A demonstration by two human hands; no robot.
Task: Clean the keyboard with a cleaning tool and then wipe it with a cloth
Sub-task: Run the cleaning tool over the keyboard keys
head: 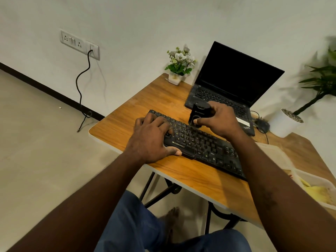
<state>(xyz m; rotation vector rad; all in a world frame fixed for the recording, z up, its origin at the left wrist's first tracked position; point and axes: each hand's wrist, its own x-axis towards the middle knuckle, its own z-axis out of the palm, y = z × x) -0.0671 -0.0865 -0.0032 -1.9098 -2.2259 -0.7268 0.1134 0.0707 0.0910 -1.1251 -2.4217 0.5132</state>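
A black keyboard (205, 146) lies slantwise on the wooden table (127, 122). My left hand (152, 137) rests flat on the keyboard's left end, thumb at its front edge, holding it down. My right hand (218, 118) grips a small black cleaning tool (197, 113), upright, its lower end touching the keys near the keyboard's back edge. A yellow cloth (320, 193) lies in a clear container at the right edge.
An open black laptop (231, 84) stands behind the keyboard. A small white pot of flowers (179, 66) sits at the table's back corner. A large potted plant (285, 122), a mouse (262, 124) and a clear plastic container (312, 182) are at the right.
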